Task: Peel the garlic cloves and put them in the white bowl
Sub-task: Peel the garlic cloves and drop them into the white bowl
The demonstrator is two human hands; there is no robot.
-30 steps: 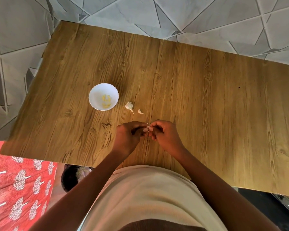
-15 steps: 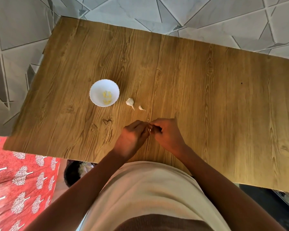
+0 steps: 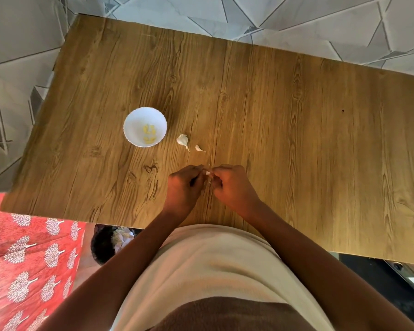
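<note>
A small white bowl (image 3: 132, 120) with a scalloped rim stands on the wooden table (image 3: 296, 130) and holds several peeled yellowish cloves (image 3: 149, 134). To its right lie a partial garlic head (image 3: 182, 140) and one loose unpeeled clove (image 3: 198, 148). Nearer the table's front edge, my left hand (image 3: 183, 187) and my right hand (image 3: 232, 186) meet fingertip to fingertip and pinch one garlic clove (image 3: 208, 173) between them. Only a pale sliver of that clove shows; the fingers hide the rest.
Below the table's front edge at the left sits a dark bin (image 3: 108, 242) with pale scraps in it. A red patterned cloth (image 3: 24, 263) lies at the lower left. Grey tiled floor surrounds the table.
Both hands stay together on the same clove, with small shifts of the fingertips. The camera view has drifted slightly. The bowl and the loose garlic have not moved.
</note>
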